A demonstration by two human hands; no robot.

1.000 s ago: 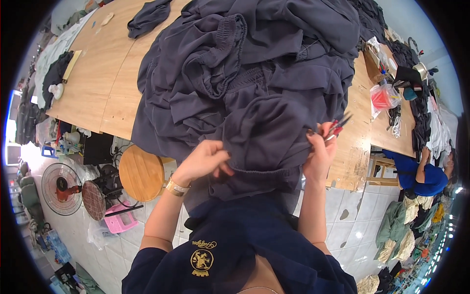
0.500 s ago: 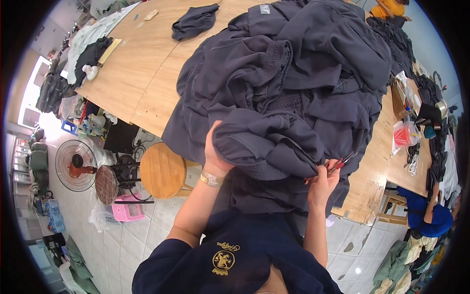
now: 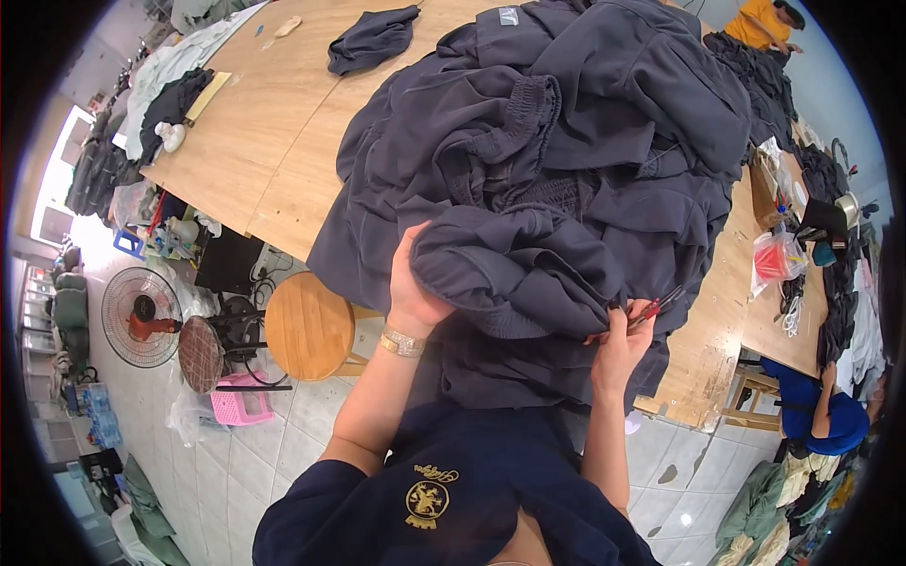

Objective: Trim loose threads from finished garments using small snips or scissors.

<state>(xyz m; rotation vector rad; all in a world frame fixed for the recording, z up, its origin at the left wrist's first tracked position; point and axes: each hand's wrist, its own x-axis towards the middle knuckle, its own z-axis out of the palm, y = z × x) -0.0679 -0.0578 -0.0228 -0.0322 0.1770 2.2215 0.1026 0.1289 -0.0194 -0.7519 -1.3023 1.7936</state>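
A dark grey garment with a gathered elastic edge (image 3: 519, 264) is held up between my hands, in front of a large heap of similar dark grey clothes (image 3: 613, 123). My left hand (image 3: 413, 288) grips its left side, with most of the fingers hidden beneath the cloth. At the right end of the elastic edge, my right hand (image 3: 623, 349) pinches the fabric. That same hand has small red-handled scissors (image 3: 653, 309) tucked in it, their dark blades pointing up and to the right, away from the pinched edge.
The heap covers much of a wooden table (image 3: 283, 123); a small dark cloth piece (image 3: 373, 40) lies beyond it. To my left are a round wooden stool (image 3: 310, 325) and a standing fan (image 3: 142, 316). One person in orange (image 3: 755, 24) and another in blue (image 3: 821, 420) are on the right.
The view has shifted slightly. Both hands keep hold of the garment, and the scissors stay in my right hand. The person in orange has leaned further into view.
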